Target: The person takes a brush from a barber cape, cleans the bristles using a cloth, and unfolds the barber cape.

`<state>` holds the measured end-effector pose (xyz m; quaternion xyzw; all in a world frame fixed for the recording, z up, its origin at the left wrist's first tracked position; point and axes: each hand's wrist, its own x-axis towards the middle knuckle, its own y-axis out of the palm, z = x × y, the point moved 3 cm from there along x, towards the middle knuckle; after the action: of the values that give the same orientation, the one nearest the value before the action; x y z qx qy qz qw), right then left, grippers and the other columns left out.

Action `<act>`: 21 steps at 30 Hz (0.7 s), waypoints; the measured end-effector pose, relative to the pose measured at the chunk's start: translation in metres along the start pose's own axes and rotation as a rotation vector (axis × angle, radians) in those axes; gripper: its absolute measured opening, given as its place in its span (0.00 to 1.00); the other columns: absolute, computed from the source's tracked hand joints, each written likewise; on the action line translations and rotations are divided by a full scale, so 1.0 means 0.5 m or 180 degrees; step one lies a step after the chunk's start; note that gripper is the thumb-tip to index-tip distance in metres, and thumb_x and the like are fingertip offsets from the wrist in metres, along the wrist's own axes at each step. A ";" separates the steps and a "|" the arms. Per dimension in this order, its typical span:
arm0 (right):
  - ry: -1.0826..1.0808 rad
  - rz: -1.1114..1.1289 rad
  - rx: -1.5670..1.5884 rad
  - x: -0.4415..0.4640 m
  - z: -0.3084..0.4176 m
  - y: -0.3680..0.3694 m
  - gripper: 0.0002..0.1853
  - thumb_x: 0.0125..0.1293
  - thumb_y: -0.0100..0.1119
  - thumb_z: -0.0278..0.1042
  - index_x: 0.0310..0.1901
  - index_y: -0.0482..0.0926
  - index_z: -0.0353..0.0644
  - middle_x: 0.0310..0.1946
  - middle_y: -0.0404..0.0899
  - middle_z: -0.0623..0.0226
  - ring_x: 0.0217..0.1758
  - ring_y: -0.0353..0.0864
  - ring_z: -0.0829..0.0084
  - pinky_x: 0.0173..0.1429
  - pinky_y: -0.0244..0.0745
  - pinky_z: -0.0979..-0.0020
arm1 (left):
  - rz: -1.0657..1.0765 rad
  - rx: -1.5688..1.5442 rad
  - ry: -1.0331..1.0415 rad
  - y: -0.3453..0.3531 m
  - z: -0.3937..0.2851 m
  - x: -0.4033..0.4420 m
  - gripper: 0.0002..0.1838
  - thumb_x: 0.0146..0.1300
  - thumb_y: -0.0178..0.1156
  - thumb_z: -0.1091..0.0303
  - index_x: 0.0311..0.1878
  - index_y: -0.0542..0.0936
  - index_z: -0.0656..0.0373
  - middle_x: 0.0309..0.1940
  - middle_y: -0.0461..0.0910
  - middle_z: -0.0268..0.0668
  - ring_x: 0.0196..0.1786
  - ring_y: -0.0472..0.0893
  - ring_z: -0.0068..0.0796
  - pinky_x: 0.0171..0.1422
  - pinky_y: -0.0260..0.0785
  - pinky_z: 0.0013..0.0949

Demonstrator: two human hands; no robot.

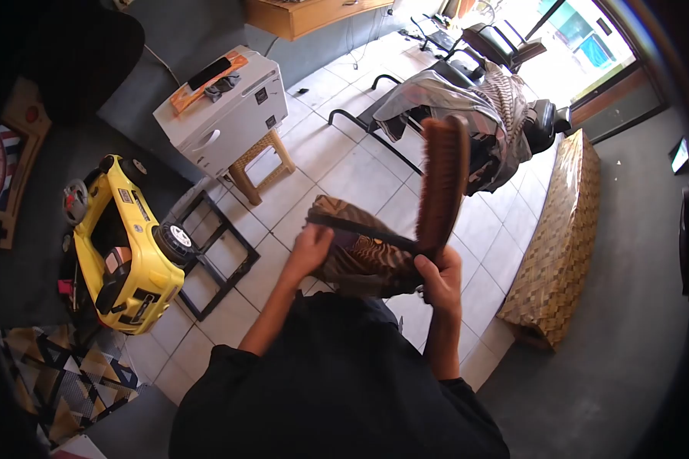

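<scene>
In the middle of the head view, a brown patterned cloth bag (360, 264) with a dark band along its upper edge hangs in front of my black shirt. My left hand (314, 249) is closed on the band's left end. Closed at the other end is my right hand (442, 281), gripping the handle of a long brush (442, 180) with the bag's edge at its fingers. The brush stands nearly upright, its reddish-brown bristles facing left. My fingers cover most of its handle, and the bag's inside is hidden.
To the left are a yellow toy car (134, 252) and a black frame (220, 287) on the tiles. A white cabinet (230, 115) stands beside a tan stool (262, 168). Ahead, cloths drape a black chair (467, 99); a woven-patterned bench (555, 245) lines the right wall.
</scene>
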<state>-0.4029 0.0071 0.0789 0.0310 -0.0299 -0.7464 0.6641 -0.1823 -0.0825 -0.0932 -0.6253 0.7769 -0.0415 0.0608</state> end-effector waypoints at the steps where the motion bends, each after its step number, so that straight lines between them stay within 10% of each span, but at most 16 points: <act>1: -0.0125 -0.0137 -0.0065 0.006 0.011 -0.008 0.09 0.58 0.63 0.29 0.38 0.77 0.35 0.28 0.76 0.75 0.27 0.71 0.86 0.30 0.65 0.82 | -0.0109 0.0269 -0.0062 -0.023 0.005 0.010 0.10 0.61 0.55 0.70 0.41 0.75 0.67 0.31 0.80 0.47 0.34 0.82 0.32 0.39 0.73 0.33; 7: -0.0257 -0.0316 -0.0472 -0.002 0.046 -0.034 0.08 0.55 0.57 0.21 0.38 0.77 0.31 0.24 0.76 0.72 0.23 0.70 0.85 0.25 0.63 0.82 | -0.0207 0.1252 0.0450 -0.087 -0.136 0.027 0.19 0.56 0.64 0.63 0.46 0.74 0.66 0.34 0.79 0.46 0.34 0.80 0.37 0.41 0.73 0.33; 12: -0.0613 -0.0273 -0.0138 -0.017 0.076 -0.020 0.09 0.51 0.62 0.23 0.35 0.76 0.32 0.28 0.74 0.71 0.30 0.71 0.81 0.34 0.63 0.77 | -0.1038 0.3058 0.1207 -0.051 -0.152 0.046 0.34 0.47 0.68 0.51 0.54 0.74 0.61 0.53 0.72 0.53 0.59 0.69 0.50 0.63 0.58 0.48; 17: -0.0974 -0.0419 0.0875 -0.021 0.099 -0.037 0.15 0.45 0.66 0.28 0.32 0.69 0.41 0.25 0.63 0.74 0.29 0.64 0.80 0.35 0.60 0.78 | -0.0607 0.1741 0.0607 -0.031 -0.051 0.093 0.29 0.50 0.67 0.53 0.52 0.75 0.62 0.50 0.75 0.49 0.54 0.73 0.48 0.61 0.62 0.42; 21: -0.0382 -0.1410 0.0062 0.029 0.098 -0.067 0.15 0.60 0.61 0.27 0.47 0.73 0.32 0.35 0.77 0.67 0.38 0.75 0.79 0.44 0.70 0.76 | 0.0644 0.1409 0.0335 -0.016 -0.125 0.065 0.32 0.51 0.67 0.57 0.56 0.70 0.62 0.48 0.77 0.49 0.48 0.79 0.47 0.55 0.69 0.38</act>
<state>-0.4420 -0.0030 0.1248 -0.0012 -0.0690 -0.8742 0.4807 -0.1907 -0.1167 -0.0319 -0.5127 0.8097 -0.2368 0.1595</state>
